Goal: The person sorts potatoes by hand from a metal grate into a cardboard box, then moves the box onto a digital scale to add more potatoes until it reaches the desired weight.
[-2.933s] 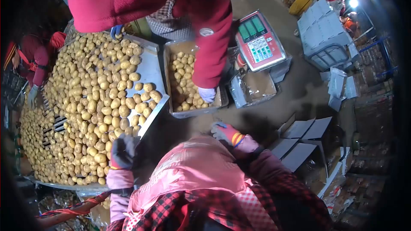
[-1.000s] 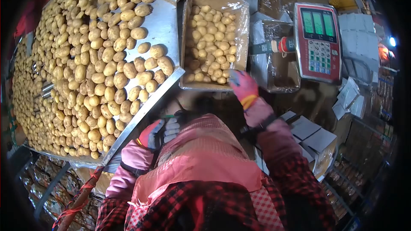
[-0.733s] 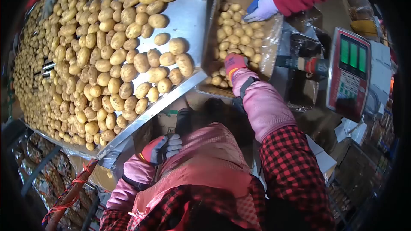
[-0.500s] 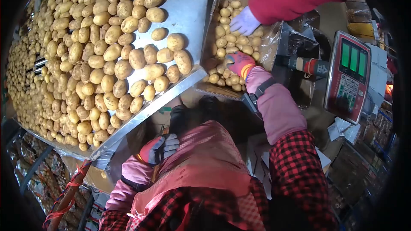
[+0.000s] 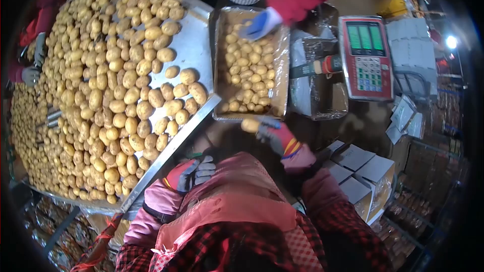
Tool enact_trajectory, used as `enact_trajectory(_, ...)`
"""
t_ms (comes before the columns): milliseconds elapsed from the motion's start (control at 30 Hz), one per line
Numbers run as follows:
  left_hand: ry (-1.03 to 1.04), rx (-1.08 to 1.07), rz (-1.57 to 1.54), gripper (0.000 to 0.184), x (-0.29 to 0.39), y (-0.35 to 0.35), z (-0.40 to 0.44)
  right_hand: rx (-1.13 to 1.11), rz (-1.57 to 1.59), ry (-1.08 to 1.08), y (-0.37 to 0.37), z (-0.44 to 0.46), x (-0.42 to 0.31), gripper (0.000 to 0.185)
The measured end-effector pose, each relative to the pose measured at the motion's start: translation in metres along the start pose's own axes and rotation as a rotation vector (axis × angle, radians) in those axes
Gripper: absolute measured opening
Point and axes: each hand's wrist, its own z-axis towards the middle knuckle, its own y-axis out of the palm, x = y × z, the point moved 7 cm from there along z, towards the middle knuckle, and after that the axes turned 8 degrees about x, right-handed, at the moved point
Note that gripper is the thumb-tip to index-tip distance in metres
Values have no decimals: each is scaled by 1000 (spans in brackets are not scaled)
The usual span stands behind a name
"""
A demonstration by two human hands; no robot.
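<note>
My right hand (image 5: 276, 137), in a red and grey glove, grips a potato (image 5: 250, 125) just outside the near edge of the plastic-lined carton (image 5: 280, 78). Many small potatoes (image 5: 247, 65) lie inside that carton. Another person's blue-gloved hand (image 5: 259, 25) reaches over its far end, slightly blurred. Against my apron (image 5: 232, 186) rests my left hand (image 5: 194, 174), gloved the same way, its fingers curled together and nothing visible in them. It is close to the edge of the metal table (image 5: 194, 38), which is heaped with potatoes (image 5: 126, 100).
A red scale display (image 5: 367, 58) with green screens stands to the right on a post. Beside the carton is another plastic-lined box (image 5: 330, 103). White cartons (image 5: 360, 171) stand at lower right. Another person's gloved hand (image 5: 30, 75) shows at the table's far left.
My right hand has drawn back from the carton toward me, with a potato in it. The view has shifted rightward. The other person's hand stays over the carton; my left hand stays by the apron.
</note>
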Motion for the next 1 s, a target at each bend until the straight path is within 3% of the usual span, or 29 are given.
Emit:
enact_trajectory(100,-57,45,178,53,16,24,7,-246,-146,-113,38,-37,5,42)
enact_trajectory(133,-116,55,222,53,16,25,12,-318,-236,-257,53,-51,2,44)
enact_trajectory(200,-145,29,379,56,18,39,13,-371,-267,-207,84,-69,-11,47)
enact_trajectory(233,-129,-31,445,51,19,53,16,-358,-195,-22,101,-81,-21,47)
enact_trajectory(267,-98,-138,498,45,18,52,27,-352,39,37,115,-91,-21,47)
enact_trajectory(300,-35,-188,601,43,24,74,21,-465,5,16,128,-93,-23,48)
enact_trajectory(367,105,-273,802,39,35,116,8,-428,98,-41,127,-90,-14,46)
enact_trajectory(467,242,-257,1022,40,56,104,-4,-204,-23,-204,100,-80,0,44)
enact_trajectory(500,258,-231,1049,41,62,106,-9,-117,-60,-114,89,-84,4,40)
enact_trajectory(567,-86,-26,712,43,62,97,-17,39,-150,-93,70,-92,7,38)
enact_trajectory(600,-43,-1,784,54,65,84,-15,69,-164,-144,59,-91,18,37)
enact_trajectory(667,10,-16,815,56,76,94,-28,125,-193,-246,39,-83,45,35)
enact_trajectory(767,66,72,762,57,94,81,-38,170,-182,30,35,-94,60,32)
enact_trajectory(1000,155,40,726,56,109,76,-54,152,-324,50,41,-98,57,38)
